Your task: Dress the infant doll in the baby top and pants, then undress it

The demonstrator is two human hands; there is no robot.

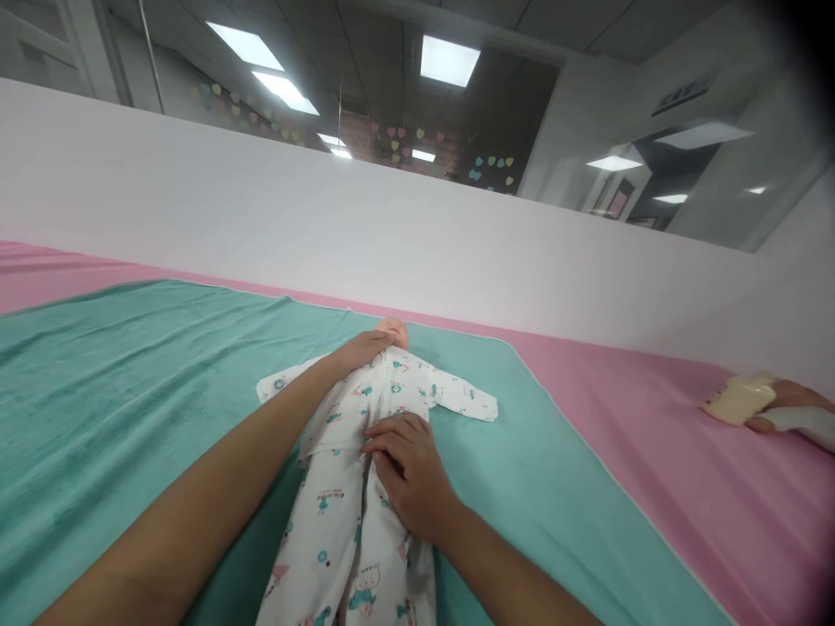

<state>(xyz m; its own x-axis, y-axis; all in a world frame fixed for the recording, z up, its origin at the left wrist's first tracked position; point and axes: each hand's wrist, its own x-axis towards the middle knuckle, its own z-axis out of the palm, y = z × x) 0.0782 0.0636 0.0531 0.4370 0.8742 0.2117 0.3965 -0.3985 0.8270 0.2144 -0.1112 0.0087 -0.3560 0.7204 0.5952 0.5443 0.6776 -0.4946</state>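
A baby doll (393, 329) lies on its back on a green blanket (163, 374), its head toward the wall. It wears white baby clothes (326, 504) printed with small teal and pink figures, with the sleeves spread sideways and a slit down the front of the legs. My left hand (366, 349) rests flat at the doll's neck and upper chest, fingers stretched out beside the chin. Lower down, at the belly, my right hand (410, 469) has its fingers bent and pinched at the front edge of the clothes; its fingertips are partly hidden.
Pink cloth (619, 409) shows beyond the green blanket's edge. At the far right lies a shiny pale-yellow thing (744, 398) beside brown and white shapes I cannot make out. A white wall (391, 235) with a glass pane above it closes off the far side.
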